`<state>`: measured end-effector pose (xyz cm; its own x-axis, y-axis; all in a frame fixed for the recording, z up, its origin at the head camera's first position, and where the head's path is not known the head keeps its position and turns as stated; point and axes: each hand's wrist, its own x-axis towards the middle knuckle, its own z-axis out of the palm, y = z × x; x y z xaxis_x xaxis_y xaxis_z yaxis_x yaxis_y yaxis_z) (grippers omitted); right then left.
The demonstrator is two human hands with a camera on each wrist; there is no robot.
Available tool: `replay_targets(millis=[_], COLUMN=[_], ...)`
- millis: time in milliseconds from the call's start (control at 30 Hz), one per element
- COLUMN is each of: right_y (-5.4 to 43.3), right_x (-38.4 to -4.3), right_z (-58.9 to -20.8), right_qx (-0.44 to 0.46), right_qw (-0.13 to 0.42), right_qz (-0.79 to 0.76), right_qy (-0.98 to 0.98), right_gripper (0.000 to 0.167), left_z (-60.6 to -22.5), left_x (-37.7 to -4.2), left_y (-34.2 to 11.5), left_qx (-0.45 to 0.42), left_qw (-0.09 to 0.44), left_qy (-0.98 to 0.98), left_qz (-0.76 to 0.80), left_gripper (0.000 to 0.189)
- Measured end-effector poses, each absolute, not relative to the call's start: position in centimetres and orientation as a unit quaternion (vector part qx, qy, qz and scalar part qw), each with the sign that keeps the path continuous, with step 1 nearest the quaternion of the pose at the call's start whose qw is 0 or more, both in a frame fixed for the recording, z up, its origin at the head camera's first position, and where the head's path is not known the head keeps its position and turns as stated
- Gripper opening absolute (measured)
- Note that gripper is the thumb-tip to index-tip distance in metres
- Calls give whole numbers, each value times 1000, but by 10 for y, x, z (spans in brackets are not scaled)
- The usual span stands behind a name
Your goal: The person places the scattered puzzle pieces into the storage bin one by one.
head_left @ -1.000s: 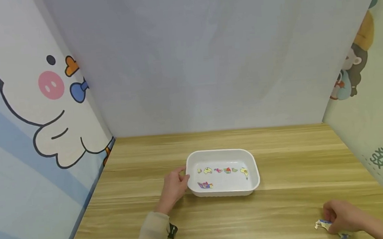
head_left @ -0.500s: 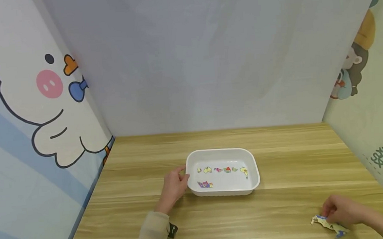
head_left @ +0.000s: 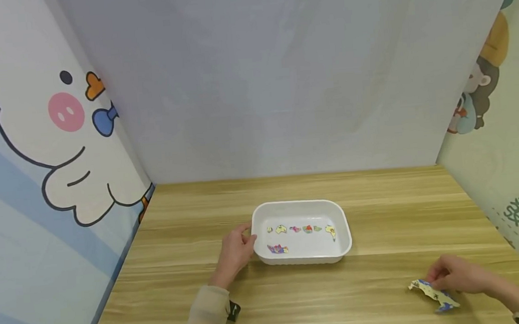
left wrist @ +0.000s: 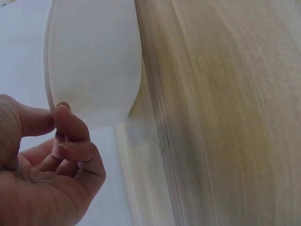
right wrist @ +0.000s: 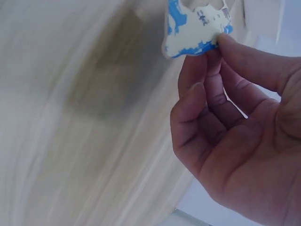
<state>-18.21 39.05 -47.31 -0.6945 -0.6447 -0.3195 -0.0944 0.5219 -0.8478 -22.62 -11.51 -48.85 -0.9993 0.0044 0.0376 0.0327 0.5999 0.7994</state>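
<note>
A white plastic tray (head_left: 303, 257) stands on the wooden table. My left hand (head_left: 235, 254) pinches its left rim between thumb and forefinger, as the left wrist view shows on the tray wall (left wrist: 94, 56). Inside lie several small flat cut-out pieces, mostly in one row, with a purple-and-pink piece (head_left: 277, 249) nearer the front left. At the right front, my right hand (head_left: 459, 273) pinches a larger, irregular pale-yellow and blue cut-out piece (head_left: 433, 293) by its edge. In the right wrist view the blue-edged piece (right wrist: 197, 28) hangs from thumb and fingertips above the tabletop.
The wooden table (head_left: 190, 207) ends at a pale back curtain (head_left: 281, 80). Printed cartoon panels flank it, with a white duck (head_left: 15, 98) on the left. A black strap (head_left: 234, 312) shows at the left wrist.
My right hand has risen from the tabletop with the cut-out piece and moved left and away from the front edge. My left hand has stayed on the tray rim.
</note>
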Motion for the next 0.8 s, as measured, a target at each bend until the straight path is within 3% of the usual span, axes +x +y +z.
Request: replay_targets(millis=[300,800], right_y=[363,308], right_x=[-197,-236], right_z=[-447,-410], right_qx=[-186,-216], right_qw=[325,302], right_qz=[-422,-385], right_qy=[826,845], right_gripper=[10,9], left_z=[-490,-491], left_x=[-227,-228], left_y=[-114,-114], left_qx=[-2,3], left_qw=[13,9], left_qy=[-896,-897], left_qz=[-443,-442], left_gripper=[36,37])
